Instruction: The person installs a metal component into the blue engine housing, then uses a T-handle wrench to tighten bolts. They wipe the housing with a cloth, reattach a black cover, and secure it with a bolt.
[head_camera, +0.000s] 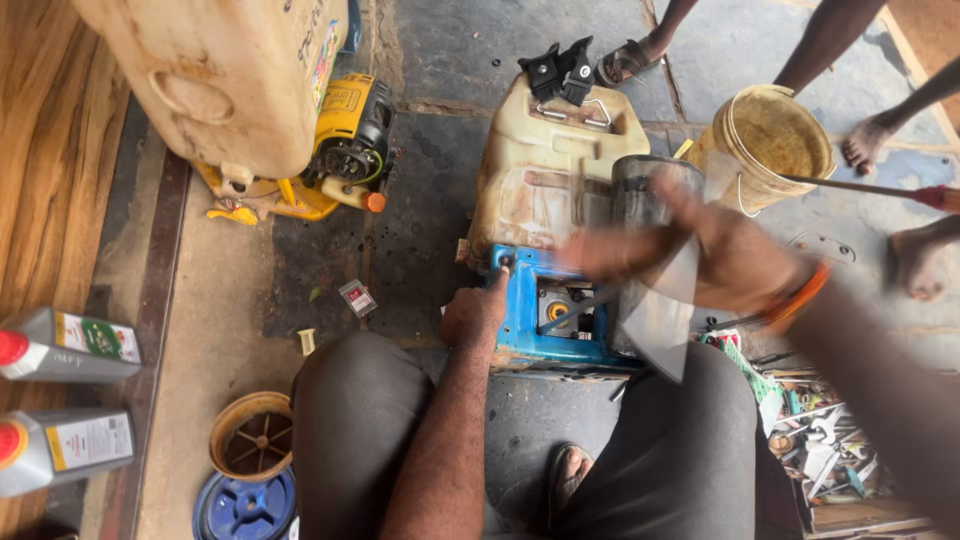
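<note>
Knees, then grimy blue engine housing (520, 300)

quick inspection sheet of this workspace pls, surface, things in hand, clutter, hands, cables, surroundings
surface: stained concrete floor.
job's things: blue machine base under a dirty white tank.
clutter: two grey oil bottles, yellow strainer, blue lid, tool pile.
hands: left hand pressing the base's corner; right hand blurred, gripping a clear container.
cables: nothing seen.
surroundings: yellow engine unit, bucket, other people's bare feet.
</note>
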